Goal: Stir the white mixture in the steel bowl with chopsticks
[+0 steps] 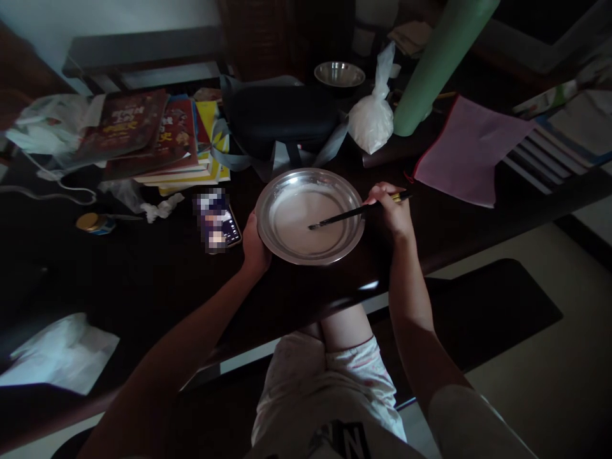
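A round metal bowl (310, 256) with a whitish layer (299, 220) inside stands at the front of the dark table. My left hand (255, 242) grips its left rim, with the fingers partly hidden beneath and behind it. Closed around a pair of dark chopsticks (339, 217), my right hand (393, 207) is just past the bowl's right rim. The chopsticks slant down to the left, and their tips reach the whitish layer. Left of the bowl lies a phone (233, 226) with a lit, partly blurred screen.
Behind the bowl sit a black bag (282, 118), a tied plastic bag of white powder (370, 124) and a second metal bowl (339, 74). A green cylinder (440, 67) and pink mesh pouch (471, 146) are at right. Stacked books (176, 137) and a small jar (94, 223) are left.
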`<state>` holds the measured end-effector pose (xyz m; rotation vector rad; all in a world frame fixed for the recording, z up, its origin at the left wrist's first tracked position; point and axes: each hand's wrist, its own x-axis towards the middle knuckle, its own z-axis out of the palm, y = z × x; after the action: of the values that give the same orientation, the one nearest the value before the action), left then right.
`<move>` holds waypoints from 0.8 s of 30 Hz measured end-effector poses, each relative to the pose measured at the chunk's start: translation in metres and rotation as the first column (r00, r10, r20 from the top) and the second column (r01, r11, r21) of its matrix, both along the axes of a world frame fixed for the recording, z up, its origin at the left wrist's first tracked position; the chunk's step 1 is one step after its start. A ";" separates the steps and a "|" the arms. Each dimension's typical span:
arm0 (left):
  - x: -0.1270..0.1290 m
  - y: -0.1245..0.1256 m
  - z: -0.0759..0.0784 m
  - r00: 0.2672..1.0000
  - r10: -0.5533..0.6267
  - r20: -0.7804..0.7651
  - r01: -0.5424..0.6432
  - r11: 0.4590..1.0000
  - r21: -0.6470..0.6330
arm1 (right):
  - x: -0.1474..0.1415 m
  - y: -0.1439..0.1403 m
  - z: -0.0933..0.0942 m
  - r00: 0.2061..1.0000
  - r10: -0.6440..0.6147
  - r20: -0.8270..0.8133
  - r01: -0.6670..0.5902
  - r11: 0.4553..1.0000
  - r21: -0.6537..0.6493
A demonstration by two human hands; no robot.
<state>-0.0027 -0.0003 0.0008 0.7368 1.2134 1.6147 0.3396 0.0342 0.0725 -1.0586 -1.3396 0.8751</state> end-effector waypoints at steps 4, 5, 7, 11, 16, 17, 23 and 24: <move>-0.004 0.001 -0.001 0.999 -0.029 -0.028 0.029 1.000 -0.010 | -0.001 0.000 0.002 0.996 0.063 0.058 -0.061 0.997 -0.041; -0.004 0.001 -0.001 0.999 -0.034 -0.036 0.034 0.999 -0.009 | -0.001 0.000 0.003 0.995 0.064 0.070 -0.060 0.997 -0.049; -0.005 0.001 0.000 0.998 -0.034 -0.052 0.034 0.999 -0.006 | -0.001 -0.001 0.003 0.998 0.027 0.061 -0.024 0.999 -0.043; -0.002 0.001 0.000 1.000 0.003 -0.010 -0.003 1.000 -0.007 | -0.001 -0.001 0.003 1.000 0.002 0.013 -0.002 0.999 -0.037; 0.000 0.001 0.000 1.000 -0.013 0.015 0.013 1.000 -0.002 | -0.001 0.000 0.002 0.999 0.015 0.048 -0.013 0.999 -0.039; 0.000 0.001 0.000 1.000 -0.020 0.004 0.020 1.000 0.005 | -0.001 0.000 0.002 0.999 -0.011 0.036 0.012 1.000 -0.027; -0.002 0.001 0.000 0.998 -0.012 -0.054 0.012 1.000 0.000 | -0.004 0.000 0.003 0.997 0.045 0.064 -0.042 0.998 -0.049; -0.003 0.002 -0.001 0.998 -0.018 -0.060 0.018 1.000 -0.004 | -0.004 0.000 0.004 0.997 0.046 0.067 -0.042 0.998 -0.049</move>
<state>-0.0058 0.0014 0.0003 0.7969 1.2487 1.5849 0.3353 0.0342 0.0762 -1.1074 -1.4096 0.9143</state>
